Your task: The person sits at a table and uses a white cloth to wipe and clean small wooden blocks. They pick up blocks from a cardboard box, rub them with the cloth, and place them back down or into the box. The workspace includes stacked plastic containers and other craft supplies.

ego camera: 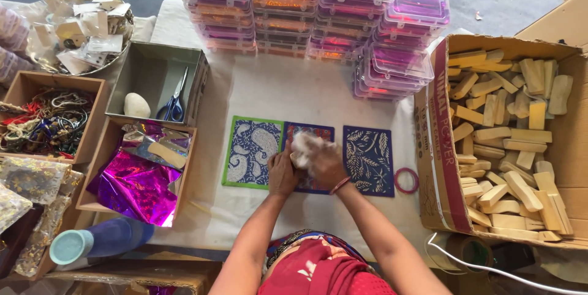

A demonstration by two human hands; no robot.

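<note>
Three patterned blue panels lie side by side on the white cloth: a green-edged paisley one [251,151], a red-edged middle one [310,131] and a dark blue leaf one [368,159]. My left hand [282,172] presses flat on the middle panel's left edge. A white wad of cloth [301,148] is gripped in my right hand [321,161] and rests on the same panel. Much of the middle panel is hidden under both hands.
Stacks of clear pink-lidded plastic boxes [318,7] stand at the back. A big carton of wooden blocks [508,142] sits right. Left are boxes with scissors [174,102] and a white stone, shiny purple foil [131,185], cords. A pink ring [406,180] lies beside the leaf panel.
</note>
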